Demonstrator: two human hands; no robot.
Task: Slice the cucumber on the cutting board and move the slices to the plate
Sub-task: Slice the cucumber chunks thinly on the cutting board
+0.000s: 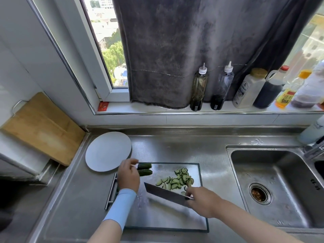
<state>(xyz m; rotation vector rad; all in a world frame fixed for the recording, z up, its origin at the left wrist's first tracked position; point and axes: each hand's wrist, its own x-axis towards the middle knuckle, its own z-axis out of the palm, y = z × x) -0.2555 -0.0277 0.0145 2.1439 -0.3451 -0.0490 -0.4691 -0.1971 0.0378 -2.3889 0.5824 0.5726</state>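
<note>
Head view: left hand (128,174) grasps cucumber (145,172); right hand (203,201) grips cleaver (164,193); yellow bottle label (284,98) illegible.

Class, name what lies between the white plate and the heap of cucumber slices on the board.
Head view: the left hand and the two uncut cucumber pieces it holds lie between plate and slices.

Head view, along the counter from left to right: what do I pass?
In order: wooden board → white plate → left hand → uncut cucumber halves → cucumber slices → sink drain → faucet. Left out: knife and right hand, overlapping the slices.
</note>
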